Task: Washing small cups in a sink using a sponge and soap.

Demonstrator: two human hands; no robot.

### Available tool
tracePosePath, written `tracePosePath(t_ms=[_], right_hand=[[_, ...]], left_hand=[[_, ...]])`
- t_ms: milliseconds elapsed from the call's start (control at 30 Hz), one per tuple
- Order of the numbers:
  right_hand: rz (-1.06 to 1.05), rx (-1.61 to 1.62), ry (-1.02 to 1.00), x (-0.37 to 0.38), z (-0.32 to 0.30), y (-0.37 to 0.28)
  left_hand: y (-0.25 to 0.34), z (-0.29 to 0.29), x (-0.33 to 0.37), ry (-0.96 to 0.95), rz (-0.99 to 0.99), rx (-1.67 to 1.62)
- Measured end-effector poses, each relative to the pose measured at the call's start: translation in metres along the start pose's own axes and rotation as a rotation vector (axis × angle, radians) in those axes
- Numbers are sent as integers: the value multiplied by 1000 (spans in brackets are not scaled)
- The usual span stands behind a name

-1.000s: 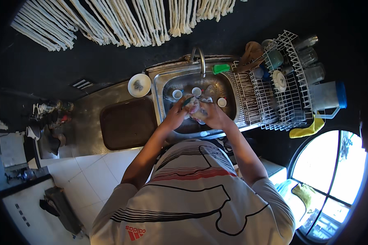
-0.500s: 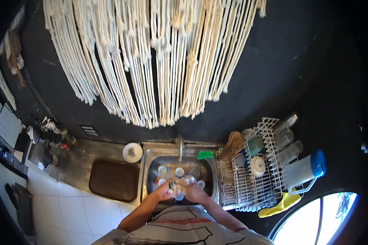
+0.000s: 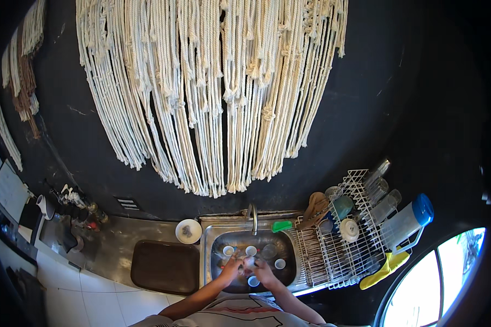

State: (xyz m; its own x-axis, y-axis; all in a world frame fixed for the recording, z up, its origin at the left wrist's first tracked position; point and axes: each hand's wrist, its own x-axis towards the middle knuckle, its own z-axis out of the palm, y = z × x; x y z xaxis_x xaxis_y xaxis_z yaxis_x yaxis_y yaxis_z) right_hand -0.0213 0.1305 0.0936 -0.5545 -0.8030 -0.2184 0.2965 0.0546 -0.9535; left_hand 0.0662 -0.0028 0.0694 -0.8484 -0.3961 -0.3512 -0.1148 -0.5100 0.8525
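Both my hands are over the metal sink (image 3: 206,256), close together. My left hand (image 3: 232,269) and my right hand (image 3: 264,273) have their fingers curled around a small pale object (image 3: 250,262) between them; it is blurred and partly covered, so its kind is unclear. Around them in the basin stand several small white cups, among them a cup at the back left (image 3: 228,250), a cup at the back (image 3: 251,250), a cup at the right (image 3: 280,264) and a cup near the front (image 3: 253,281). A clear round glass (image 3: 269,251) sits behind my right hand.
The tap (image 3: 252,219) arches over the basin's far side, with a green sponge (image 3: 281,225) beside it. On the right are a white wire dish rack (image 3: 333,272), a blue-lidded pitcher (image 3: 401,226) and a yellow cloth (image 3: 384,271). Leftward are a brown tray (image 3: 165,267) and a white bowl (image 3: 189,231).
My view has tilted up, so the sink and counter sit lower in the picture. My hands remain together over the basin, still around the pale object, with the fingers slightly shifted.
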Motion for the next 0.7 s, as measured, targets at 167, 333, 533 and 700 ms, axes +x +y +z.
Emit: tracePosePath(t_ms=[167,333,533,700], right_hand=[[-169,-568,-13,-9,13,-5],[-236,-316,155,-12,28,13],[-259,-421,65,-5,15,1],[-564,-928,5,-26,-1,1]], left_hand=[[-19,-55,15,-158,-344,-228],[-27,-57,19,-250,327,274],[-7,-51,19,-411,-145,-181],[10,-21,4,-163,-369,-185]])
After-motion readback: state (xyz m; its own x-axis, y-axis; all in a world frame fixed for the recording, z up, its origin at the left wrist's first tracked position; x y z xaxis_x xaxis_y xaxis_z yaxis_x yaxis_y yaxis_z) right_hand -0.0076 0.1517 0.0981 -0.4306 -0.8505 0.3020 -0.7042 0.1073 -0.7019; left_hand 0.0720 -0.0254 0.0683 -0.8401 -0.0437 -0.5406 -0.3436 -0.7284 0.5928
